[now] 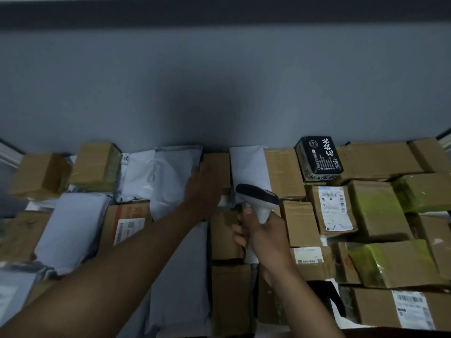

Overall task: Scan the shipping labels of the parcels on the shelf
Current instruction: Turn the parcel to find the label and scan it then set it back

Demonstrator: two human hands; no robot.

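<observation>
The right hand [262, 236] grips the pale grey handle of a handheld barcode scanner [258, 201], fingers curled round it and the thumb up near the neck; the scanner's dark head points toward the back of the shelf. Its dark cable runs down beneath the wrist. The left hand [203, 186] reaches further back, fingers spread and fairly straight, and lies on a small brown cardboard box [218, 167] by the wall, between a grey plastic mailer bag [174, 176] and a white plastic mailer bag [249, 164]; whether the fingertips curl over its edge I cannot tell.

Nearest, at lower right, a brown carton carries a white barcode label [412, 308], its print too blurred to read. Left of the forearm, a carton with an orange stripe [127, 223] shows a white label, also unreadable. Right of the scanner, a brown box with a white shipping label [335, 208] faces up, barcodes visible but not legible. Boxes wrapped in yellow-green tape [375, 211] crowd the right side. At the back stands a black box with white Chinese characters [318, 157]. Parcels cover the shelf tightly, touching one another, against a grey wall [219, 81].
</observation>
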